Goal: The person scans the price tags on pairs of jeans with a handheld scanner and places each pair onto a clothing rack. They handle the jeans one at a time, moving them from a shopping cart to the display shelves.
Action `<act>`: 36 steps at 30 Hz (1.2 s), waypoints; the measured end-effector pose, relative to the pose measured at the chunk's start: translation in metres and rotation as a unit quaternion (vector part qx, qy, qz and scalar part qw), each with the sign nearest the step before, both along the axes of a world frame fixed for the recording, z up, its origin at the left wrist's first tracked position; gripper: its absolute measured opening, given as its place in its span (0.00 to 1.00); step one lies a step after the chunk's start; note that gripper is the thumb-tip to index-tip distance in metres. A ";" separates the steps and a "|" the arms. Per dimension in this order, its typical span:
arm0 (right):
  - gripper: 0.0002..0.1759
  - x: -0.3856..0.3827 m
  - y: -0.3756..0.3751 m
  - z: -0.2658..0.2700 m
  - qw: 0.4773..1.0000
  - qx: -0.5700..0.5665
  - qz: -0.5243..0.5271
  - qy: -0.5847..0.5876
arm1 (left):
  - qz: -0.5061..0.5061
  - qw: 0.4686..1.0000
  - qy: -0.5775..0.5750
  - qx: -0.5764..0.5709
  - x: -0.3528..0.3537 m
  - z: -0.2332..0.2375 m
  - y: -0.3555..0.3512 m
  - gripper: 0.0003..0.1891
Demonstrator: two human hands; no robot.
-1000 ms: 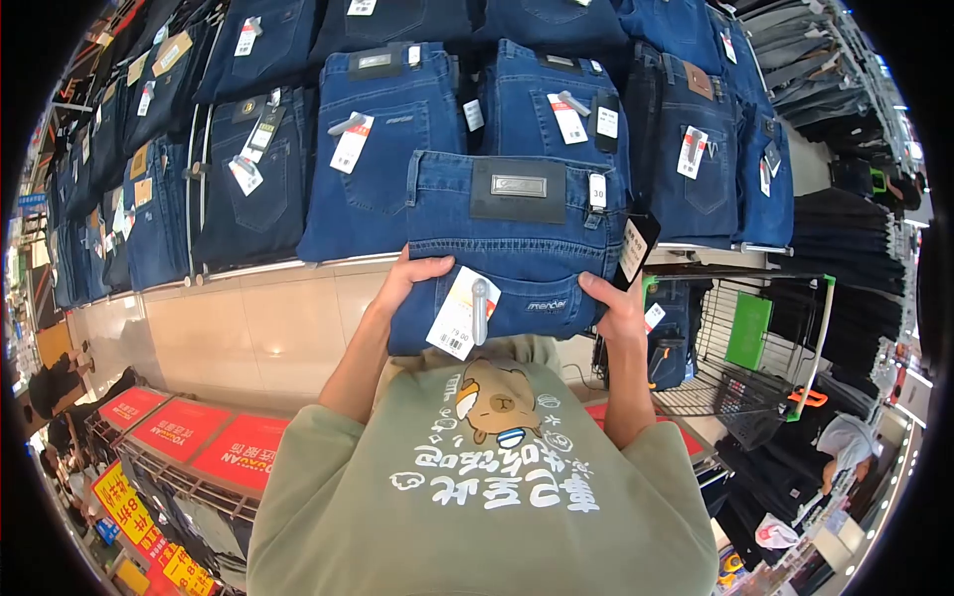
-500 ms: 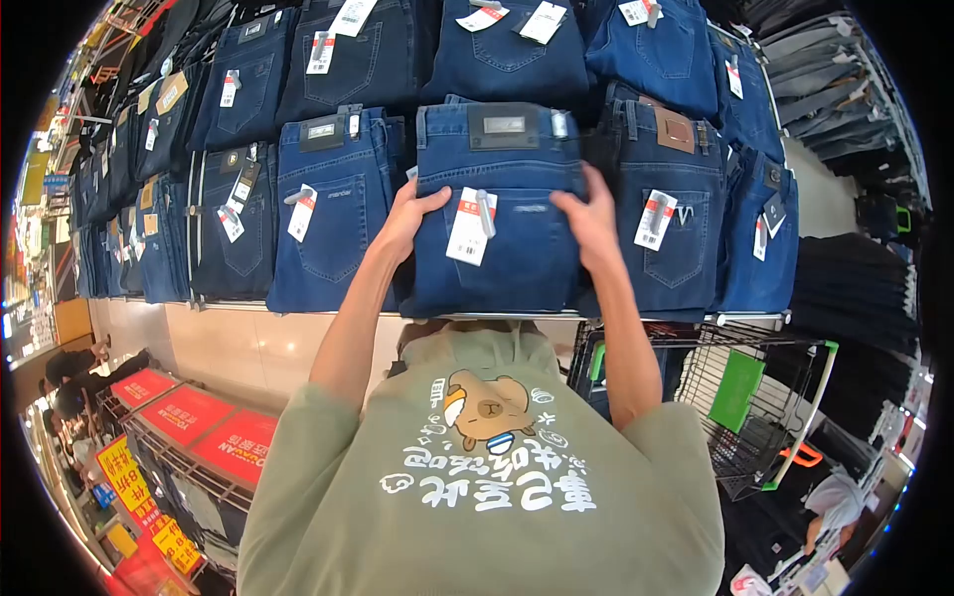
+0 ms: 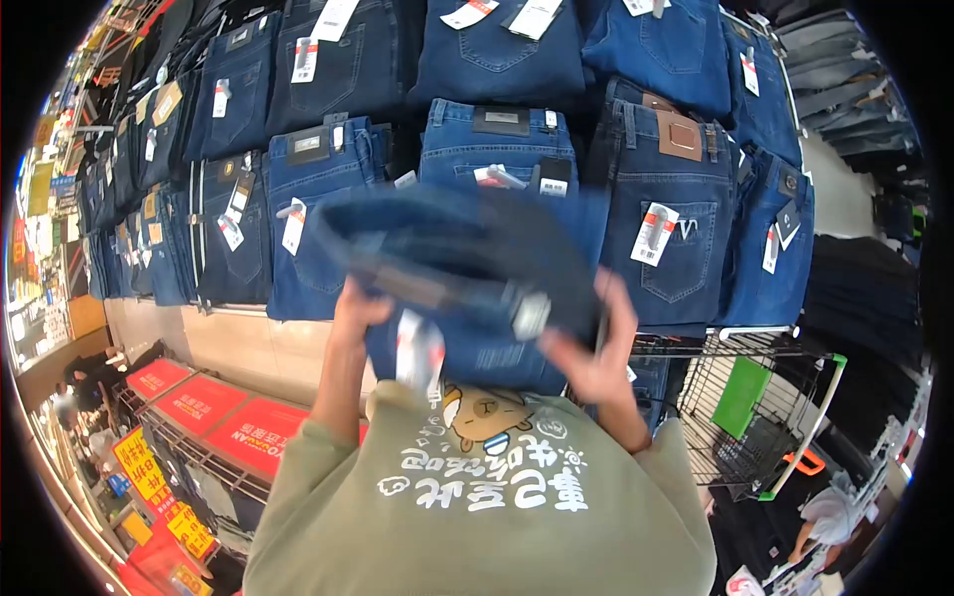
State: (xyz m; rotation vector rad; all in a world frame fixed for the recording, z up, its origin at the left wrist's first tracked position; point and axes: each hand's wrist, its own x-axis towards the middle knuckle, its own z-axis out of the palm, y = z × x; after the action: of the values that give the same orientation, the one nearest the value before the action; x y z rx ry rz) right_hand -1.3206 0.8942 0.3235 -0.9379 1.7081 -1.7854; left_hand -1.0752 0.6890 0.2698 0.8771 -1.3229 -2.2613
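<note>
A folded pair of blue jeans [image 3: 467, 338], smeared by motion, is held in front of my chest, its waistband tilted toward me and a white and red tag on its pocket. My left hand [image 3: 350, 313] grips its left edge, the thumb on the denim. At the right edge, my right hand [image 3: 594, 343] holds it with the thumb across the front near a pale sticker. Behind it, another folded pair [image 3: 497, 149] with a dark patch and tags stands on the display. A dark pair with a brown patch [image 3: 679, 139] stands to its right.
Rows of folded jeans [image 3: 234, 94] fill the tiered rack ahead. A wire cart [image 3: 785, 427] with a green panel stands at the lower right. Red signs [image 3: 209, 405] top a display at the lower left. Another person [image 3: 89, 372] is far left.
The held jeans have come off the rack toward my chest and tipped, showing the waist opening. Both hands have moved down with them, and the pair behind is now uncovered.
</note>
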 end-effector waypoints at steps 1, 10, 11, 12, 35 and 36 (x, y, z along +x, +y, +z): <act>0.30 -0.017 -0.018 -0.012 0.997 0.055 -0.035 -0.040 | 0.027 0.996 -0.086 -0.006 -0.034 0.017 -0.005 0.28; 0.32 -0.071 -0.106 -0.167 0.947 0.262 -0.167 0.081 | 0.021 0.976 -0.202 -0.074 -0.141 -0.064 -0.059 0.26; 0.29 -0.070 -0.107 -0.169 0.948 0.236 -0.189 0.098 | 0.034 0.978 -0.197 -0.064 -0.142 -0.071 -0.061 0.26; 0.29 -0.072 -0.105 -0.165 0.949 0.235 -0.187 0.098 | 0.047 0.979 -0.190 -0.057 -0.145 -0.071 -0.062 0.26; 0.20 -0.119 -0.144 -0.063 0.904 0.250 -0.041 0.346 | 0.106 0.933 -0.271 -0.209 -0.076 -0.070 -0.010 0.15; 0.26 -0.141 -0.169 -0.090 0.891 0.270 -0.024 0.364 | 0.101 0.935 -0.270 -0.207 -0.071 -0.070 -0.002 0.15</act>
State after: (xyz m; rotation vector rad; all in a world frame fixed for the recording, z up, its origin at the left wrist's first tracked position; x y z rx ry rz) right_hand -1.4619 0.7253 0.2335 -1.3930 2.5077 -0.8873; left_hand -1.1462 0.6865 0.1994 1.4486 -1.7535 -1.5457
